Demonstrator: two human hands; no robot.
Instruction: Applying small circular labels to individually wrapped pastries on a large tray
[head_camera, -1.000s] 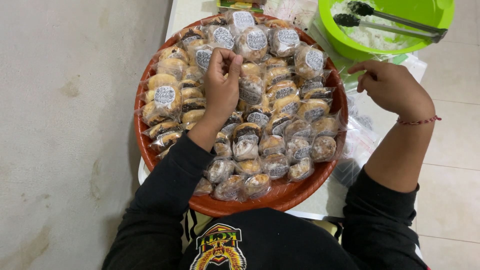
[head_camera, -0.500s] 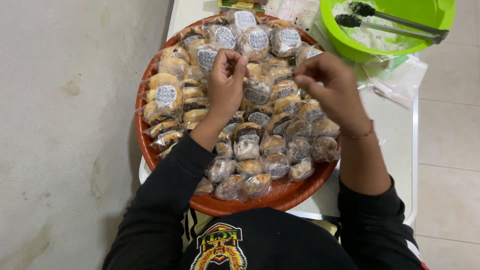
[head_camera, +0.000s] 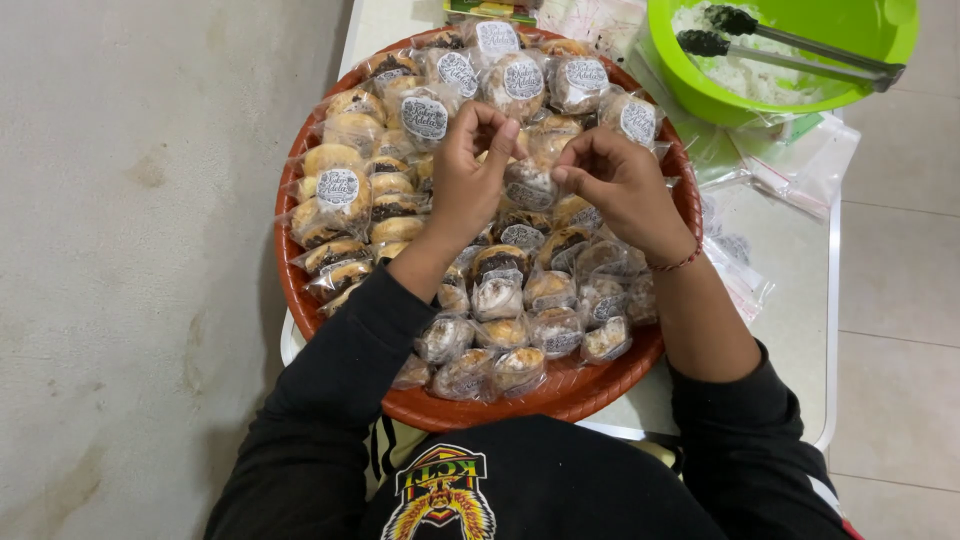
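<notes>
A round red tray (head_camera: 560, 400) on a white table is piled with several clear-wrapped pastries (head_camera: 497, 297), many bearing a round white sticker. Both hands hover over the tray's middle, close together. My left hand (head_camera: 468, 175) has its fingers curled and pinched over one wrapped pastry (head_camera: 530, 185). My right hand (head_camera: 622, 190), with a red thread on the wrist, pinches the same wrapper from the right side. Black sleeves cover both forearms.
A green bowl (head_camera: 880, 40) with white filling and black-tipped tongs (head_camera: 790, 50) stands at the top right. Clear plastic bags (head_camera: 800, 165) lie beside the tray on the white table (head_camera: 800, 330). Grey concrete is on the left, pale floor tiles on the right.
My right hand has come in from the table's right side to the tray's middle and met the left hand. The left hand stayed over the pastries.
</notes>
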